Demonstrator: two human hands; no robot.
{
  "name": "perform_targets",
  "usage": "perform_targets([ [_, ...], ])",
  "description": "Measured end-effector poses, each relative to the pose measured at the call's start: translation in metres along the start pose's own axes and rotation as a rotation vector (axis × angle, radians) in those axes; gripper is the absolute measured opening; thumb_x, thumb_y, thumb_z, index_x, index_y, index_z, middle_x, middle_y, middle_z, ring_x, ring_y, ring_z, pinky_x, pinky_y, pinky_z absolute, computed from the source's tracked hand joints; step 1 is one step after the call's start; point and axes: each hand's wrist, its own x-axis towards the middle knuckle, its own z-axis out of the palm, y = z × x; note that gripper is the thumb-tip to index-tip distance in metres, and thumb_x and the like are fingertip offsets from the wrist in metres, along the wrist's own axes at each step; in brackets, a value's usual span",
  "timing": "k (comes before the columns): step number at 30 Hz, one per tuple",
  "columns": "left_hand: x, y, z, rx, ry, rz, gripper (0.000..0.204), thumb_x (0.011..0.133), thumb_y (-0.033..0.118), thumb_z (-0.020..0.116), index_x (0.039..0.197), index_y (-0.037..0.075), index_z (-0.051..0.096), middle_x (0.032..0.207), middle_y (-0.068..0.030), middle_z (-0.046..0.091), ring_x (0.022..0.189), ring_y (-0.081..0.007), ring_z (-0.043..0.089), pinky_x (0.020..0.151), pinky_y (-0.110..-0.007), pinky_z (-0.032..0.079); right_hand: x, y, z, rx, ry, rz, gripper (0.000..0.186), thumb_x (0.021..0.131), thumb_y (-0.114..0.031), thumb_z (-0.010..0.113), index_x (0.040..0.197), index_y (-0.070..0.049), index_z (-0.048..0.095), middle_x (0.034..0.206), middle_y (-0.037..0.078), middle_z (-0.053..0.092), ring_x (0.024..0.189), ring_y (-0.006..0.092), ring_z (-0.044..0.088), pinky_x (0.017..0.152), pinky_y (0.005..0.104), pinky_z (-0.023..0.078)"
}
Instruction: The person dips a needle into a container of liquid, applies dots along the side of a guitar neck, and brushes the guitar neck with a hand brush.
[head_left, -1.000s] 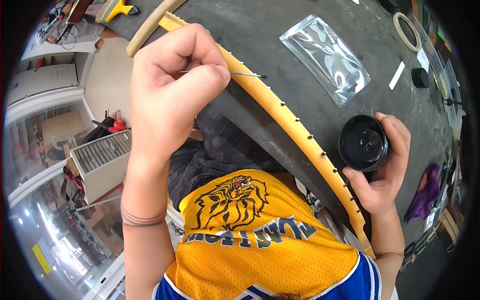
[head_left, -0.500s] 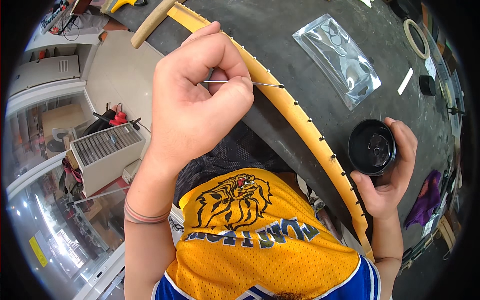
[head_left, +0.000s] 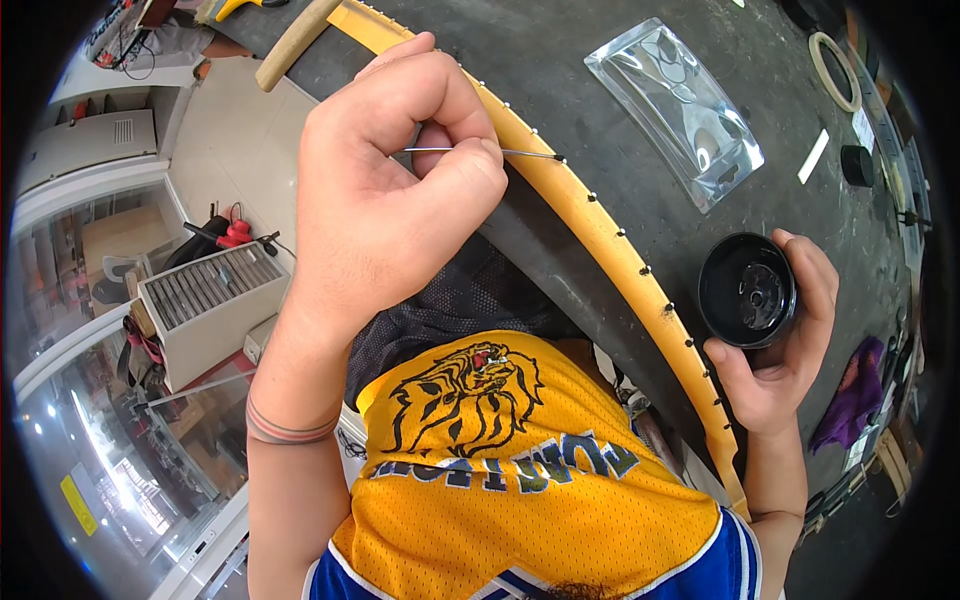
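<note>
My left hand (head_left: 395,190) is closed in a pinch on a thin metal needle-like tool (head_left: 530,154). Its dark tip touches the outer edge of a long, curved yellow wooden strip (head_left: 610,240), at one of the small marks along that edge. From this tip toward my right hand the marks are black; farther up they look pale. A small round black bowl (head_left: 712,290) with dark, glossy contents sits in my right hand (head_left: 775,385), the thumb and fingers around its side. The left hand hides part of the strip and the tool's middle.
A rounded wooden piece (head_left: 296,45) lies across the strip's upper end. On the dark table (head_left: 560,60) are a clear plastic blister pack (head_left: 680,115), a tape roll (head_left: 835,72), a white strip (head_left: 813,157), a black cylinder (head_left: 856,168) and a purple cloth (head_left: 850,395).
The view has shifted slightly. My left hand still has the tool's tip at the same mark, and my right hand keeps the bowl beside the strip.
</note>
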Motion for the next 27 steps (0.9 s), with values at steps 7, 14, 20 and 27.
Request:
perform_targets([
  [7, 0.000, -0.001, 0.000, 0.027, -0.010, 0.015, 0.007, 0.087, 0.000, 0.064, 0.081, 0.005, 0.062, 0.072, 0.0059, 0.054, 0.069, -0.0061, 0.048, 0.137, -0.056, 0.029, 0.000, 0.000, 0.000, -0.001, -0.004, 0.002, 0.097, 0.078, -0.015, 0.095, 0.163, 0.002, 0.050, 0.155, 0.025, 0.052, 0.146, 0.0357, 0.056, 0.122, 0.0444, 0.050],
  [14, 0.000, 0.002, -0.001, 0.017, -0.016, 0.018, 0.007, 0.088, 0.001, 0.064, 0.082, 0.005, 0.062, 0.072, 0.0062, 0.054, 0.069, -0.0061, 0.047, 0.137, -0.055, 0.029, 0.000, 0.000, 0.000, 0.005, 0.000, -0.003, 0.097, 0.078, -0.016, 0.095, 0.163, 0.002, 0.051, 0.155, 0.025, 0.052, 0.146, 0.0355, 0.056, 0.123, 0.0443, 0.049],
  [20, 0.001, -0.002, -0.005, -0.054, 0.015, 0.020, 0.007, 0.088, 0.003, 0.066, 0.082, 0.005, 0.062, 0.073, 0.0050, 0.053, 0.071, -0.0077, 0.050, 0.137, -0.055, 0.030, 0.000, 0.000, 0.000, -0.003, -0.008, -0.008, 0.097, 0.078, -0.016, 0.095, 0.163, 0.002, 0.051, 0.156, 0.024, 0.051, 0.147, 0.0351, 0.056, 0.123, 0.0441, 0.049],
  [27, 0.001, -0.011, -0.012, -0.068, 0.071, 0.010, 0.006, 0.088, 0.004, 0.066, 0.083, 0.004, 0.062, 0.073, 0.0049, 0.052, 0.072, -0.0083, 0.051, 0.136, -0.056, 0.031, -0.001, 0.001, 0.000, 0.005, -0.004, 0.017, 0.098, 0.078, -0.017, 0.095, 0.163, 0.002, 0.050, 0.156, 0.024, 0.051, 0.147, 0.0354, 0.056, 0.124, 0.0448, 0.048],
])
